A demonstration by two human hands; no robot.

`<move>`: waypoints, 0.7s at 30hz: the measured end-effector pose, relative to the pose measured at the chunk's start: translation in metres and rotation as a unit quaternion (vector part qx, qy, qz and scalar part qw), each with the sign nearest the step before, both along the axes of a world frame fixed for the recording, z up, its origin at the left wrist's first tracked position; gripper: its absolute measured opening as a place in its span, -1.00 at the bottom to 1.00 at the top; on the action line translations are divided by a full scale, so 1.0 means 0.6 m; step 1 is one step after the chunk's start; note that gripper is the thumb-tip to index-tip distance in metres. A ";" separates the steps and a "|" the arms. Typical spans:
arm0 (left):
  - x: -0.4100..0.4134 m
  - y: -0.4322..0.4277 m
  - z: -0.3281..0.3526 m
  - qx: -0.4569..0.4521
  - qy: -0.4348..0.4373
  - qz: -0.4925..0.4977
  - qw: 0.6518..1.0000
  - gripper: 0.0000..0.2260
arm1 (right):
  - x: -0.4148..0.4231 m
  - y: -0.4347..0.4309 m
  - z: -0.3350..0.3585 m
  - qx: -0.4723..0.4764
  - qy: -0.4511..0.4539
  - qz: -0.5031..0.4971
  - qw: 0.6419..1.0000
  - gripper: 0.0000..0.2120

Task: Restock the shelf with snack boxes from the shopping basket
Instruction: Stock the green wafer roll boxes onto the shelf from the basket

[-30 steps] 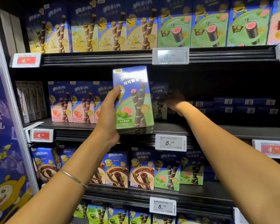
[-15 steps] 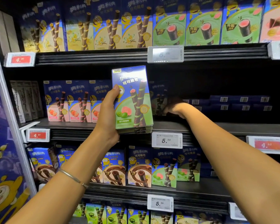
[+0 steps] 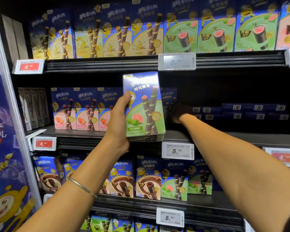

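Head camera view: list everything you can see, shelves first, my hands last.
Held boxes: small stack, blue-green, before middle shelf.
Strawberry boxes: three, blue-pink, middle shelf left.
Flat boxes: several, dark blue, middle shelf right.
Vanilla boxes: several, blue-yellow, top shelf left.
Green boxes: three, top shelf right.
Chocolate boxes: several, blue-brown, lower shelf.
Price tags: several, white and red, shelf edges.
Banner: one, blue, far left.
Bracelet: one, silver, left wrist.
Left hand: grips Held boxes.
Right hand: reaches into dark middle shelf; grip unclear.

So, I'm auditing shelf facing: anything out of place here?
The dark blue boxes on the right of the black middle shelf lie flat, barcode ends outward, while the blue-and-pink strawberry boxes stand upright, fronts showing.
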State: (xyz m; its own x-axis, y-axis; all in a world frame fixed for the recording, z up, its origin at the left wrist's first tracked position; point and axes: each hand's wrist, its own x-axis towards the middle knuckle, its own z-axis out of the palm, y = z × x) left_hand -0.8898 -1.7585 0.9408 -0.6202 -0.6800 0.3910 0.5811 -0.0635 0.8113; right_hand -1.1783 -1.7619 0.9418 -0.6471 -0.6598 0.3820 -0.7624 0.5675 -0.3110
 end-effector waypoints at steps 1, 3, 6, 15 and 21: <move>-0.001 -0.002 0.000 -0.001 0.002 -0.001 1.000 -0.65 | 0.001 -0.003 0.000 -0.007 0.002 0.001 1.000 -0.60; 0.000 -0.005 -0.001 -0.002 0.010 -0.002 1.000 -0.64 | 0.000 -0.008 0.001 -0.009 -0.004 0.023 1.000 -0.58; 0.002 -0.008 -0.002 -0.002 0.013 -0.003 1.000 -0.64 | -0.006 -0.007 0.003 -0.010 -0.043 0.056 0.997 -0.52; 0.002 -0.015 -0.004 -0.005 0.025 -0.011 1.000 -0.64 | -0.013 0.010 -0.006 -0.112 -0.255 0.069 0.958 -0.32; 0.003 -0.015 -0.006 -0.006 0.023 -0.008 1.000 -0.65 | -0.012 0.009 -0.011 -0.096 -0.202 0.037 0.974 -0.54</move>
State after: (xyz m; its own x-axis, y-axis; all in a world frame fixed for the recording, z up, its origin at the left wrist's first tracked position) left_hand -0.8882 -1.7672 0.9370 -0.6124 -0.6652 0.4272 0.6162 -0.0632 0.7850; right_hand -1.1852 -1.7565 0.9352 -0.7236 -0.6519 0.2268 -0.5923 0.4177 -0.6890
